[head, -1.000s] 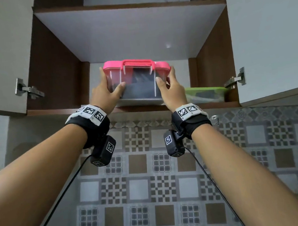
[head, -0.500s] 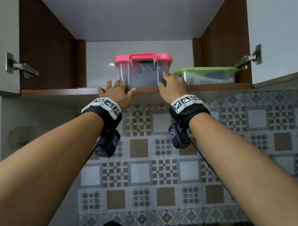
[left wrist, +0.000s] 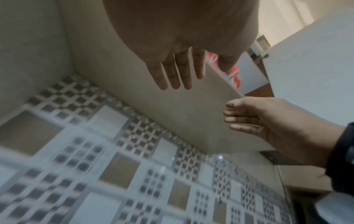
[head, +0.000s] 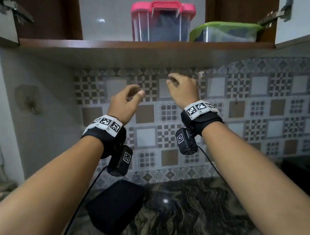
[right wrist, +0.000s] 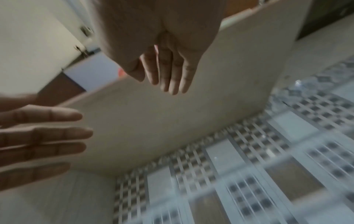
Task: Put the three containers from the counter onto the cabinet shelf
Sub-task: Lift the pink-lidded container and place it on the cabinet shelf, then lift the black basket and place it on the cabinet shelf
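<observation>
Containers: two are on the shelf (head: 141, 46). I see the pink box (head: 163, 22) upright near the middle and the green box (head: 225, 32) just beside it on the right, low and flat. A black box (head: 115, 207) lies on the counter (head: 183, 222) under my left forearm; I judge it to be the third container, though I can't be sure of it.

My left hand (head: 126, 105) and right hand (head: 183, 91) hang below the shelf, in front of the tiled wall (head: 247, 105), well apart from every container. Both hold nothing; the wrist views show the fingers (left wrist: 172, 72) of the left and the fingers (right wrist: 172, 72) of the right loosely extended, relaxed.

Handling, as I judge it: the black box looks like a rigid, squarish case with rounded corners and a matte skin, so it should not slip much. Its weight I cannot tell. I would take it with both hands on opposite sides, palms in, and lift it level. Free shelf space shows left of the pink box.

No brand, label or readable writing shows on any container; only square coded markers on my wrist bands (head: 103, 124).
</observation>
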